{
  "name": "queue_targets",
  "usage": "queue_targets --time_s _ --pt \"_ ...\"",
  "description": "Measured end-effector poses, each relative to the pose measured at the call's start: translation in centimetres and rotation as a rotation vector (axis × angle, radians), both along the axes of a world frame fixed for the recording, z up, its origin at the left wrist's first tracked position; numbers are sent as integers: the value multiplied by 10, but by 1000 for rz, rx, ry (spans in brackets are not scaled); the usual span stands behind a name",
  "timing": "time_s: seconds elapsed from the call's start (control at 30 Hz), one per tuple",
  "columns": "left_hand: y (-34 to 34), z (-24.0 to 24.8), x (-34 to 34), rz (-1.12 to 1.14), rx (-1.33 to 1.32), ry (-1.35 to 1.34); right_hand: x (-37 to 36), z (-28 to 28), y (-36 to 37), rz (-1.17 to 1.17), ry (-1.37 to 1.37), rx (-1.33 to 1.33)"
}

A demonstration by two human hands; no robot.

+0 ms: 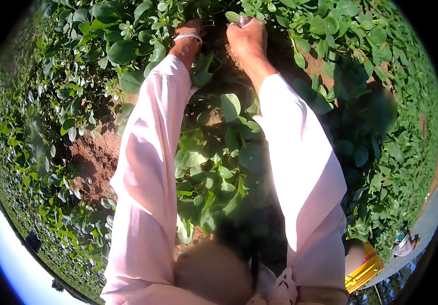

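Both my arms, in pale pink sleeves, reach forward into low leafy green plants. At the far edge of the picture is my left hand [192,29], a white band round its wrist. Its fingers are lost among leaves and shade, so I cannot tell what they hold. Just to its right, my right hand [248,38] is closed in a fist. A small greyish, shiny object [243,21] shows at the top of that fist; its kind is not clear. Broad round-leaved plants [211,168] grow between my forearms.
Dense leafy plants [402,152] spread over both sides. Reddish-brown soil [94,160] shows through at the left. At the lower right lies a yellow cloth or bag [365,267] with a red pattern, beside a grey path [427,229].
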State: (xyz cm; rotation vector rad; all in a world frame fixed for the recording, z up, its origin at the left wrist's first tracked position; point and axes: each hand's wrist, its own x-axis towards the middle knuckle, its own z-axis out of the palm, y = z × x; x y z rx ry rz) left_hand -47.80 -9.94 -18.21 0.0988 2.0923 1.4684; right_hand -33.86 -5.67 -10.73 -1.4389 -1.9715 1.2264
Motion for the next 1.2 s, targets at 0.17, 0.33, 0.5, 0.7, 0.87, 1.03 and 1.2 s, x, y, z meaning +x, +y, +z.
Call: queue_targets --time_s 0.17,0.33,0.5,0.7,0.87,1.03,1.2 --pt "-12 13 -4 276 307 -206 32 0 -6 141 108 -11" --pt "-14 4 -10 347 287 -219 68 15 -32 240 157 61" --pt "-8 25 8 207 237 -190 22 0 -21 163 67 114" --pt "-25 12 -6 228 434 -148 7 -7 -4 188 121 -77" --pt "-21 16 0 218 327 -221 83 22 -19 317 75 -25" --pt "-14 17 5 246 239 -206 61 19 -24 352 39 121" --pt "-20 22 3 325 226 -232 2 -1 -25 177 47 50"
